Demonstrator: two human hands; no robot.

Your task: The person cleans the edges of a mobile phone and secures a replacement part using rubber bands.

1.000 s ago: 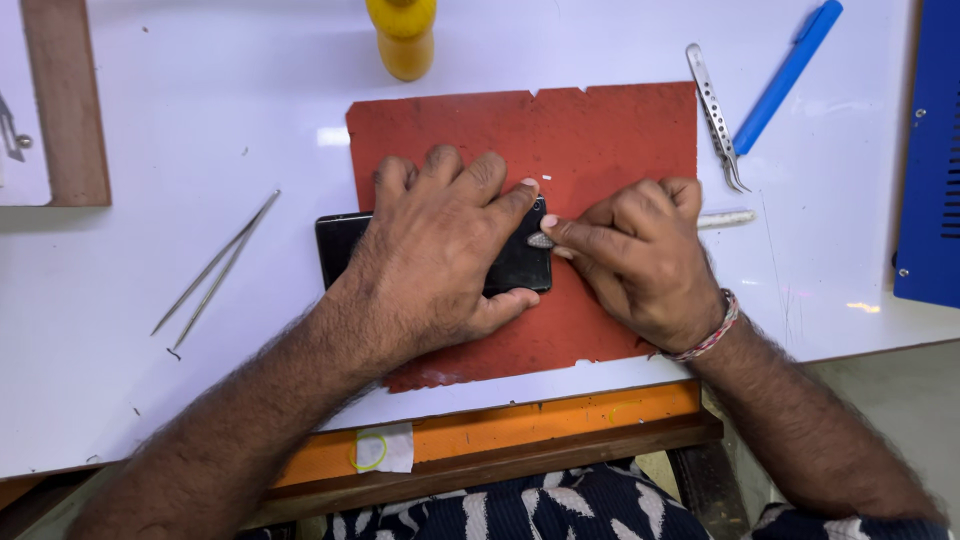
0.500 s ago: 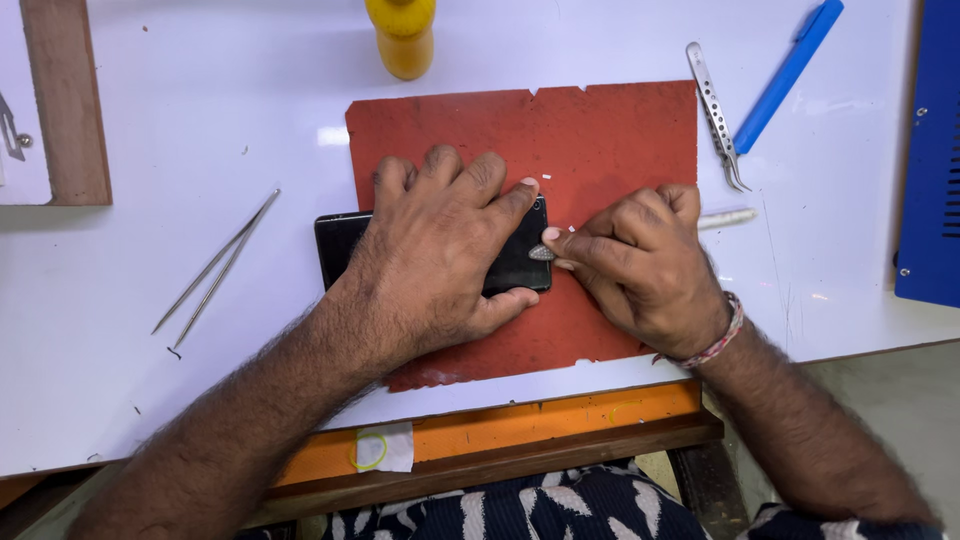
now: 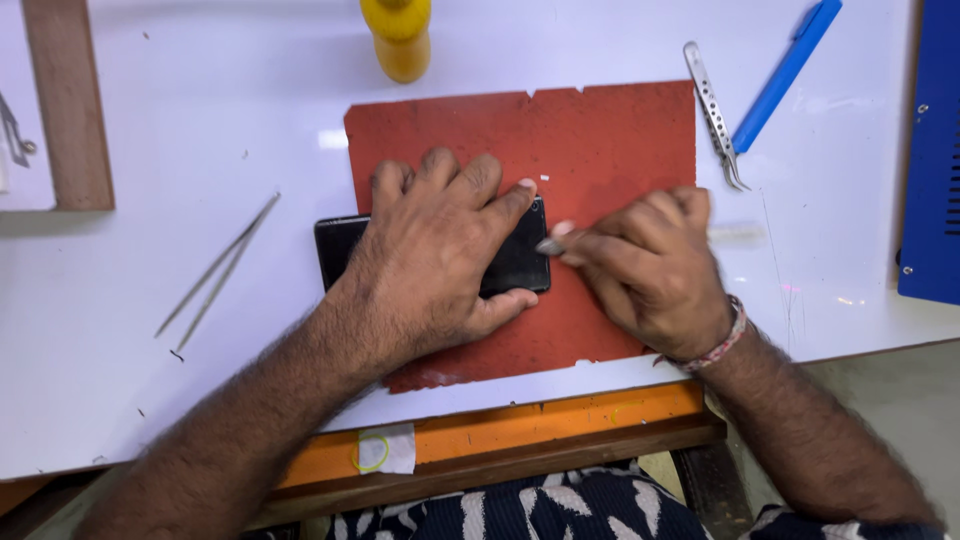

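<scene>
The left hand [image 3: 440,260] lies spread flat, pressing a black rectangular phone [image 3: 340,250] onto the red-brown rubber mat [image 3: 610,140]. The right hand [image 3: 650,270] pinches a thin metal pick [image 3: 550,246] at the phone's right edge. The phone looks unopened, so prying seems barely begun.

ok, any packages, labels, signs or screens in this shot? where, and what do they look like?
Dark device: flat black glossy rectangle, possibly a screen, on the red mat, pinned under the left hand; the right hand pinches something small at its right edge.
Sticker: small white patch with a yellowish ring, on the orange table edge.
No packages or signs.
</scene>
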